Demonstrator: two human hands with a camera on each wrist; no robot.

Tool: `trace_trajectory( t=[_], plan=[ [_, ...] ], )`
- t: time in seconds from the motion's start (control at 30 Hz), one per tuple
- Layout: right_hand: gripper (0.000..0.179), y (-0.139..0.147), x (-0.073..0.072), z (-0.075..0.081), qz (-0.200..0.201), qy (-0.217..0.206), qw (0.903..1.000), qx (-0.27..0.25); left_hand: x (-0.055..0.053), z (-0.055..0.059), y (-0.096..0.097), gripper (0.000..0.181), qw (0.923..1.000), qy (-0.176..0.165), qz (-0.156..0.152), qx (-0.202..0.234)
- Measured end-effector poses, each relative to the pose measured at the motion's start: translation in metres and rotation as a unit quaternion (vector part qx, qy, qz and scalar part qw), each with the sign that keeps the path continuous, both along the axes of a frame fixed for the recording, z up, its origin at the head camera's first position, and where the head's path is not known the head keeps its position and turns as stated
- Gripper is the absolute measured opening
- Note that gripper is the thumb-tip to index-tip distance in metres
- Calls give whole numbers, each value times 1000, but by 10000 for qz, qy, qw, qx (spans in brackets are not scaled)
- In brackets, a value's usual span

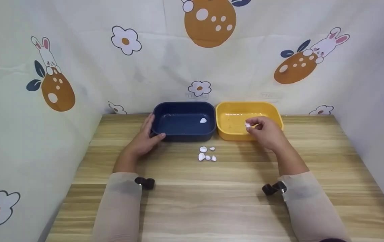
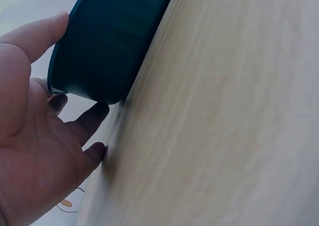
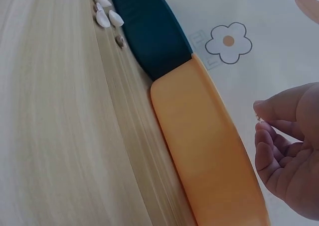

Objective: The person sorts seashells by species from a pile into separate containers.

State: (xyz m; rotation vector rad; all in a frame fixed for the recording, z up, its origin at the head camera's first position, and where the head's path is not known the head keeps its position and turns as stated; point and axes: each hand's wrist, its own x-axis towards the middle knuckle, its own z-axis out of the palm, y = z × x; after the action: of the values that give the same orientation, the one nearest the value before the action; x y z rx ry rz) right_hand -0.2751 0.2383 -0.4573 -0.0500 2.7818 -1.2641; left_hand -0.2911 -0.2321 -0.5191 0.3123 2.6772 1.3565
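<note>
My right hand (image 1: 265,131) is over the yellow bin (image 1: 229,137), pinching a small white seashell (image 1: 247,125) between thumb and fingertips. Against the near left corner of the dark blue bin (image 1: 185,137) rests my left hand (image 1: 143,139), its thumb on the front rim and its fingers spread along the side. One white shell (image 1: 203,120) lies inside the blue bin, toward its right end. In front of the bins, several white seashells (image 1: 202,157) lie in a small cluster on the table; the right wrist view shows part of that group.
The two bins stand side by side at the back of the wooden table (image 1: 192,208). Right behind them rises a wall covered with printed cloth (image 1: 165,74). Side walls flank the table. Each forearm wears a black wrist camera (image 1: 146,183).
</note>
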Motion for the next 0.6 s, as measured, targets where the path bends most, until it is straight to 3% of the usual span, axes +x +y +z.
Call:
trace_trajectory(
  t=[0.27,0.6],
  plan=[
    [33,-1,-2,3,-189,-199,9995,-181,1,2,0,97,10000,-74,35,-33],
    [31,-34,-2,5,252,-225,9989,-322,1,2,0,99,10000,-26,-8,-15]
  ],
)
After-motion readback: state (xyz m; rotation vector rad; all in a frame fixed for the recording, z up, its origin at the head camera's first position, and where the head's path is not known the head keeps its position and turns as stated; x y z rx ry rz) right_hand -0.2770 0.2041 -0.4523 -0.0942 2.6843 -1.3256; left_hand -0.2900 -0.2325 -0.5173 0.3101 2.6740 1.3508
